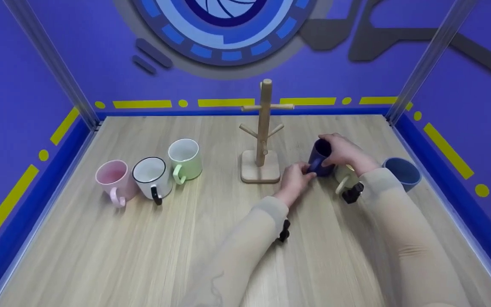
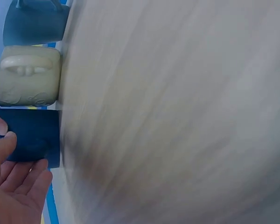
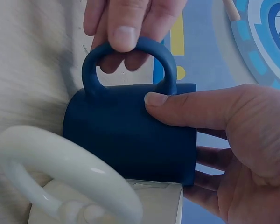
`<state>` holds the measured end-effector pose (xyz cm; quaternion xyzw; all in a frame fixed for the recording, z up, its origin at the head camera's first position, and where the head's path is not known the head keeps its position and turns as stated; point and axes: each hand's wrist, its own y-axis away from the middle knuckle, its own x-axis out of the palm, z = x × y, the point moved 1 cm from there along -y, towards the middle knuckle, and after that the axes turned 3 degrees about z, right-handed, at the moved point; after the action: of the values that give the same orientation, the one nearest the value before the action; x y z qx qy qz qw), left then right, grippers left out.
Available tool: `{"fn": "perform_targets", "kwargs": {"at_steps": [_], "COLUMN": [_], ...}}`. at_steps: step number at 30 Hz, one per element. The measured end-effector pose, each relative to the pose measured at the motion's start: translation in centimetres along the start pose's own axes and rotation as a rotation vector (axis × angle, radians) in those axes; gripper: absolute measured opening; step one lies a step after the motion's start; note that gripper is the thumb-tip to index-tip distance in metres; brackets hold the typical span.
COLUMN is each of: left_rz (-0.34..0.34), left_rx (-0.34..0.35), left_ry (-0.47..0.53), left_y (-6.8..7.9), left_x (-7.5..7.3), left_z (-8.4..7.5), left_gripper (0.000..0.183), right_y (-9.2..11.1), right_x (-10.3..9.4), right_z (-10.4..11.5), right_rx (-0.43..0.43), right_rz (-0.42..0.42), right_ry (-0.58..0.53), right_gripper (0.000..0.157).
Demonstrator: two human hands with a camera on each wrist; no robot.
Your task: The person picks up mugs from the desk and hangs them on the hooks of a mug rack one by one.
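Observation:
A dark blue mug [image 3: 126, 135] stands upright on the table, right of the wooden mug tree [image 1: 263, 128]. My left hand [image 1: 294, 181] pinches its handle [image 3: 91, 70] between thumb and fingers. From above, my right hand [image 1: 344, 150] holds the same mug by its rim and upper side; in the right wrist view the thumb lies near the handle's upper end. Close beside the blue mug is a cream mug [image 2: 30, 86], partly hidden by my right hand in the head view. Farther right stands a grey-blue mug [image 1: 402, 172], its lower part behind my right sleeve.
On the left of the table [image 1: 211, 238] stand a pink mug [image 1: 119, 179], a white mug [image 1: 145, 187] with black rim and handle, and a light green mug [image 1: 190, 166]. The tree's bare pegs [image 1: 283, 106] stick out sideways. Blue patterned walls [image 1: 211, 85] enclose the table.

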<state>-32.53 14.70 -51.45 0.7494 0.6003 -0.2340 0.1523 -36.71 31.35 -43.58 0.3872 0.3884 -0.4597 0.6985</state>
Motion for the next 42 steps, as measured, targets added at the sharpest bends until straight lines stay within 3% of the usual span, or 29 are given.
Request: {"fn": "perform_targets", "kwargs": {"at_steps": [6,14,20,25,35,42], "left_rz": [-0.023,-0.053,-0.061,-0.085,-0.142,-0.213], "left_rx": [-0.007,0.047,0.089,0.134,0.286,0.43], "left_ry": [-0.031,-0.025,0.016,-0.053,-0.219,-0.293], "left_y": [-0.1,0.0,0.2,0.7,2.2,4.2], "left_x": [0.1,-0.2,-1.1,-2.3,-5.1,-6.2], "left_z": [-0.2,0.4,0.4,-0.2,-1.5,-1.7], "left_gripper": [0.013,0.01,0.015,0.02,0.029,0.029], "right_y": [0.1,0.1,0.2,0.7,2.4,4.3], "right_x": [-0.1,0.1,0.1,-0.4,-0.2,0.7], "right_z": [0.1,0.2,0.4,0.6,1.8,2.8], "right_rx": [0.027,0.031,0.033,0.047,0.06,0.094], "right_rz": [0.0,-0.012,-0.036,-0.037,-0.066,-0.061], "right_ry": [-0.008,-0.028,-0.05,-0.094,-0.248,-0.423], "right_gripper": [0.087,0.086,0.085,0.081,0.09,0.08]}}
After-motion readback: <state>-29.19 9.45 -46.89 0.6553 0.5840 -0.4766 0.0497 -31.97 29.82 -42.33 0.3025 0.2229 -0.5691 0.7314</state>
